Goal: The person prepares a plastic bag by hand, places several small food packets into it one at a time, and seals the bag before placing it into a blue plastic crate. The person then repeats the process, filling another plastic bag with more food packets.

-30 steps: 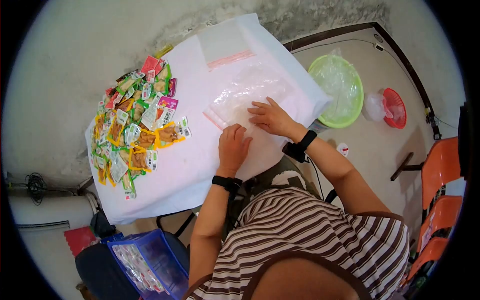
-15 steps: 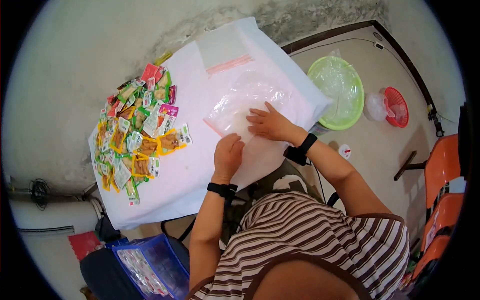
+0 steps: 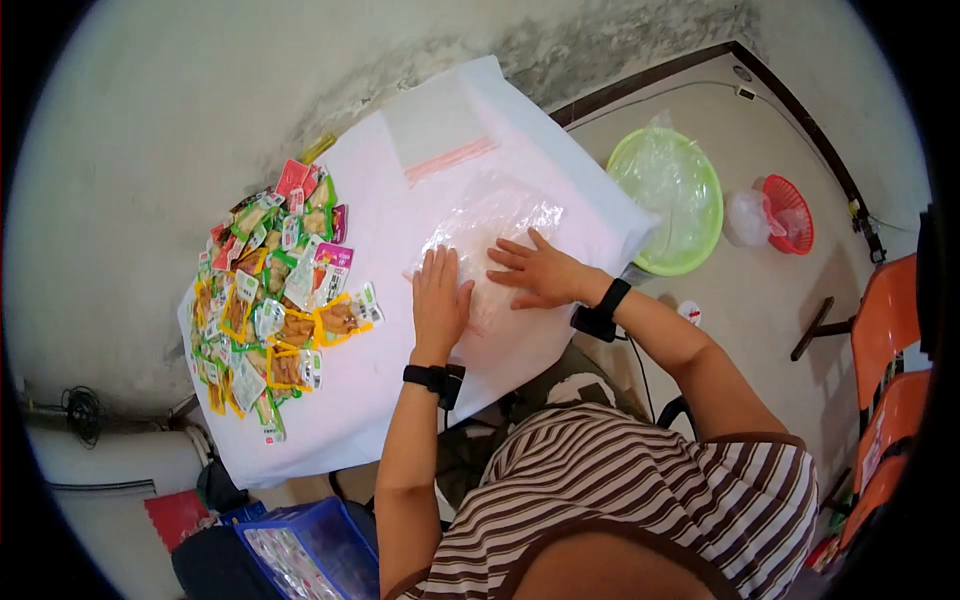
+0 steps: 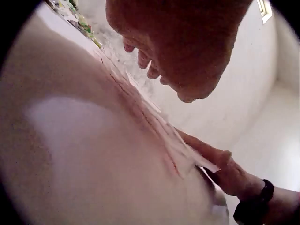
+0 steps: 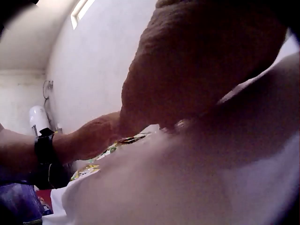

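A clear plastic bag (image 3: 490, 205) with a reddish strip lies flat on the white-covered table (image 3: 370, 390). Over its left edge lies my left hand (image 3: 440, 305), fingers straight and pointing away from me. My right hand (image 3: 540, 270) rests on the bag's right part with its fingers spread. In the left wrist view, the bag's reddish edge (image 4: 145, 117) runs slantwise below the left hand (image 4: 173, 51), the right hand (image 4: 225, 168) beyond. Darkly lit, the right hand (image 5: 201, 65) fills the top of the right wrist view.
Several flat clear bags with red strips (image 3: 440, 125) lie farther back. Colourful snack packets (image 3: 270, 300) are heaped on the table's left. On the floor to the right stand a green basin (image 3: 712, 225) holding clear plastic and a red basket (image 3: 800, 232). Orange chairs (image 3: 885, 310) stand far right.
My left hand first drew back toward me, then moved forward onto the bag with its fingers stretched out. My right hand has stayed on the bag. The head view has shifted slightly.
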The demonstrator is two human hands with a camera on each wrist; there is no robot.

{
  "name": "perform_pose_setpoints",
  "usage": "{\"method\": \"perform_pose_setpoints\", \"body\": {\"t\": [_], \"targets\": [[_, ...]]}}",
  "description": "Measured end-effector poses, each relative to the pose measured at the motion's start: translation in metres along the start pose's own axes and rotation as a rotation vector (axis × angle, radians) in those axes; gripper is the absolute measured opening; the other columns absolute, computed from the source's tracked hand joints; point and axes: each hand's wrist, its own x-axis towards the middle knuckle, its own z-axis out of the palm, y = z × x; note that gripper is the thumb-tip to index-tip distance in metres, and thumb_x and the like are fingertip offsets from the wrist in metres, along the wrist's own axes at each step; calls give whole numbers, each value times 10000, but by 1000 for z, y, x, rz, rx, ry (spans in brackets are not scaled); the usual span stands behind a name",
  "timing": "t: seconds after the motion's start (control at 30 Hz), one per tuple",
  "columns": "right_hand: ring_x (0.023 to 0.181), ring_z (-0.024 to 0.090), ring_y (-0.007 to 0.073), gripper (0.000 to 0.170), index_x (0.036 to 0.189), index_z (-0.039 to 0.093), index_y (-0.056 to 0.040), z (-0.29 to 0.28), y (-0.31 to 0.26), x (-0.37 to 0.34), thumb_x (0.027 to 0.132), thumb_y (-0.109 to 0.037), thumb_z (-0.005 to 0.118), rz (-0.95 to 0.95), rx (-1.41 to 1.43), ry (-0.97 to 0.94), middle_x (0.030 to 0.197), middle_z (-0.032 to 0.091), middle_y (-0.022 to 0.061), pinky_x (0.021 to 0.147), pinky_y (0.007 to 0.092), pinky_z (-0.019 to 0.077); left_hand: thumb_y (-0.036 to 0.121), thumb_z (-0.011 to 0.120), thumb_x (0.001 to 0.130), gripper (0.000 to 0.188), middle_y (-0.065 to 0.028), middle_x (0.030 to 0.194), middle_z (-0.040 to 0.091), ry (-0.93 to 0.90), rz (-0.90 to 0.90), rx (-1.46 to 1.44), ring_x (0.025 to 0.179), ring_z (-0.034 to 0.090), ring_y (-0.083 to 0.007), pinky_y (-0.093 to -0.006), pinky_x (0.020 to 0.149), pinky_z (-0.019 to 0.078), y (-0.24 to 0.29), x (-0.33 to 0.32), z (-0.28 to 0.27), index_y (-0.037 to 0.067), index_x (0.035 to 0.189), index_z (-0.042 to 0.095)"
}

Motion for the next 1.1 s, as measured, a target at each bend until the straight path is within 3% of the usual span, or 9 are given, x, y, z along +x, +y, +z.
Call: {"method": "perform_pose_setpoints", "body": {"t": [0.07, 0.17, 0.23, 0.33, 0.67, 0.83, 0.93, 1.03, 1.1], "targets": [[1349, 217, 279, 570, 1320, 427, -158, -2, 0, 2, 861, -491, 477, -6, -12, -11, 1453, 249, 123, 1021, 595, 202, 234, 572, 838, 597, -188, 1413, 304, -161, -99, 95, 1335, 222, -353, -546, 1036, 209, -9, 4, 10, 28, 1347, 339], [1361, 188, 284, 575, 1320, 416, -155, -2, 2, 4, 827, -414, 558, -12, 64, 4, 1458, 239, 112, 1022, 612, 188, 270, 574, 833, 606, -186, 1410, 309, -184, -147, 170, 1332, 226, -357, -574, 1028, 198, -11, 5, 17, 26, 1340, 349], [1344, 223, 293, 567, 1321, 418, -152, -3, 5, 8, 867, -486, 470, 1, 0, 53, 1444, 261, 130, 1022, 594, 207, 295, 581, 828, 608, -186, 1408, 311, -180, -146, 182, 1330, 226, -359, -589, 1021, 197, -16, 3, 21, 23, 1328, 367], [1338, 233, 305, 563, 1313, 421, -144, -7, 7, 31, 863, -477, 479, 71, -66, 162, 1434, 276, 138, 1025, 596, 204, 325, 589, 822, 612, -183, 1406, 315, -171, -152, 193, 1327, 226, -366, -607, 1013, 195, -19, 2, 23, 27, 1317, 387], [1334, 232, 322, 661, 1349, 387, -124, 18, 40, 85, 839, -539, 458, 203, -72, 200, 1423, 301, 159, 1074, 502, 168, 343, 584, 821, 640, -174, 1423, 293, -193, -132, 248, 1319, 228, -394, -602, 1008, 203, -22, -3, 26, 49, 1344, 363], [1338, 217, 333, 686, 1360, 370, -124, -4, 62, 68, 832, -552, 460, 338, -103, 153, 1429, 291, 159, 1067, 517, 171, 367, 593, 808, 639, -168, 1409, 317, -161, -131, 246, 1313, 239, -389, -597, 1011, 209, -19, -2, 26, 63, 1332, 388], [1334, 214, 361, 659, 1363, 355, -110, -17, 76, 53, 835, -475, 505, 496, -60, 36, 1431, 262, 198, 1051, 542, 181, 372, 589, 811, 642, -166, 1412, 312, -156, -129, 237, 1313, 238, -388, -594, 1013, 208, -19, -3, 26, 67, 1337, 382], [1338, 193, 377, 636, 1370, 339, -112, -21, 81, 37, 841, -412, 527, 654, -114, 93, 1441, 227, 211, 1049, 549, 182, 374, 584, 815, 641, -164, 1414, 308, -148, -119, 234, 1315, 236, -386, -590, 1016, 208, -20, -2, 26, 68, 1340, 379], [1342, 174, 384, 610, 1374, 330, -113, -27, 61, 26, 857, -378, 515, 492, -14, 124, 1444, 205, 219, 1037, 591, 168, 373, 582, 817, 640, -164, 1415, 307, -146, -115, 242, 1316, 236, -385, -587, 1017, 208, -20, -2, 27, 69, 1341, 378]]}}
